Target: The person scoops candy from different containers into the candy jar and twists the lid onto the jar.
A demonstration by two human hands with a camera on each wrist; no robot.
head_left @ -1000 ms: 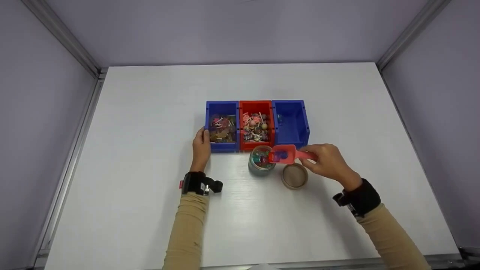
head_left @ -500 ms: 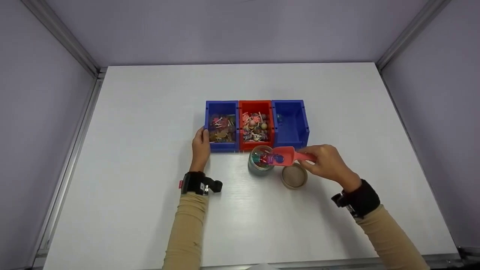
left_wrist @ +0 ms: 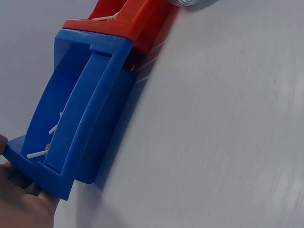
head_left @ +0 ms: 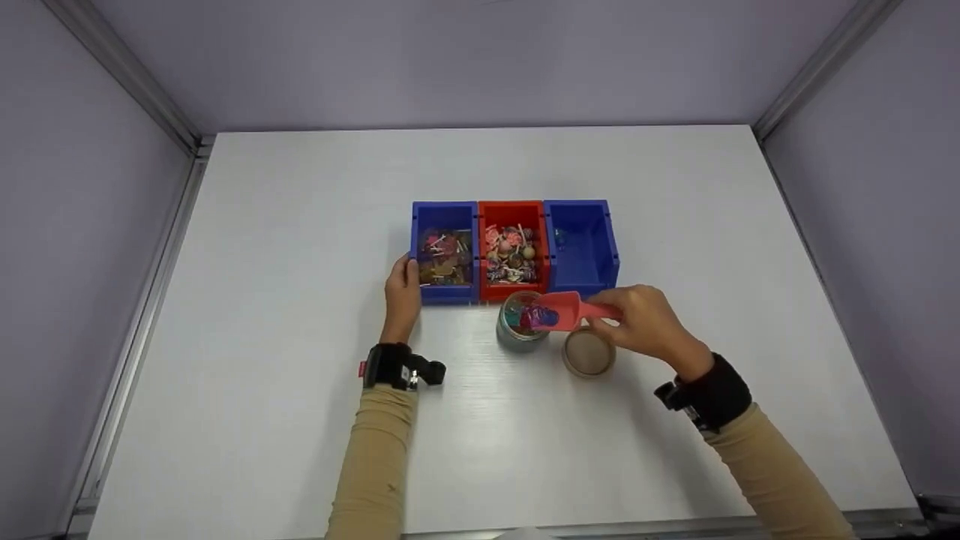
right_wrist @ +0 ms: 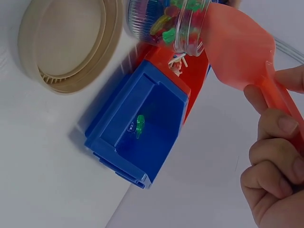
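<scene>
My right hand (head_left: 649, 322) grips the handle of a pink scoop (head_left: 571, 306) holding purple, blue and red translucent pieces. The scoop's front edge reaches over the mouth of a glass jar (head_left: 516, 343), tipped toward it. In the right wrist view, green, red and yellow pieces show through the jar (right_wrist: 156, 19), and the scoop (right_wrist: 237, 47) meets its rim. My left hand (head_left: 403, 298) holds the outer side of the left blue bin (head_left: 444, 294). The left wrist view shows the thumb at the bin's (left_wrist: 95, 109) rim and the fingers beneath.
A round beige lid (head_left: 589, 352) lies right of the jar. Behind the jar, a red bin (head_left: 512, 208) of lollipops stands between the left blue bin, also with lollipops, and a right blue bin (head_left: 585, 259) with a few translucent pieces. Walls enclose the white table (head_left: 300, 225).
The scoop and right hand have shifted slightly left. The pieces in the scoop have slid toward its front edge over the jar. The left hand stays in place on the bin.
</scene>
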